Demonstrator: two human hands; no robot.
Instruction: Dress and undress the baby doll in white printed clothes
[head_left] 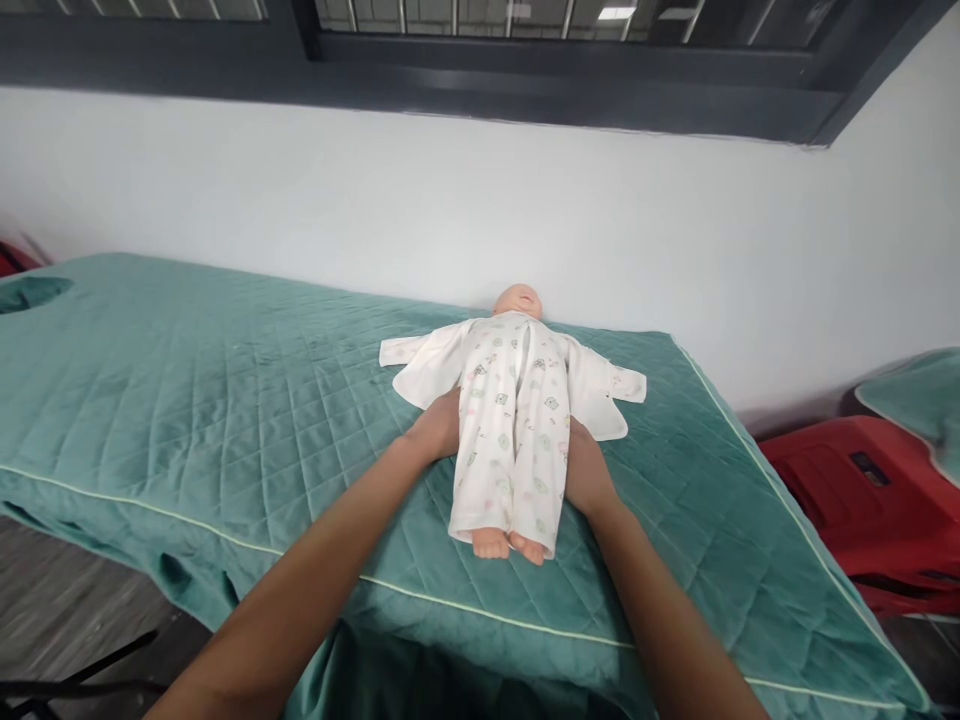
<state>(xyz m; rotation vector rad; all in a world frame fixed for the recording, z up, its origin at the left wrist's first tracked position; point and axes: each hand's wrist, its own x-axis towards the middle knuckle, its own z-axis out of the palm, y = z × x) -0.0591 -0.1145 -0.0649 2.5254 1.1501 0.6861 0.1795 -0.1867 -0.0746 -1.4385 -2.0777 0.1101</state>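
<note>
A baby doll (519, 300) lies face up on a green quilted bed cover, its head toward the wall. It has on a white long-sleeved baby top (439, 362), spread out at both sides with the arms stretched outward. White printed baby pants (513, 430) cover its front from the chest to the ankles, and its bare feet (491, 543) stick out at the hems. My left hand (439, 425) touches the left edge of the pants. Against their right edge lies my right hand (586, 468). The fingers of both hands are hidden behind the pants and the doll.
The bed (225, 400) stretches far to the left, with a hole (34, 293) in its cover. Behind it rises a white wall (450, 210) under a dark window frame (525, 80). Red plastic chairs (840, 490) stand off the right edge. Thin black legs (97, 665) show at lower left.
</note>
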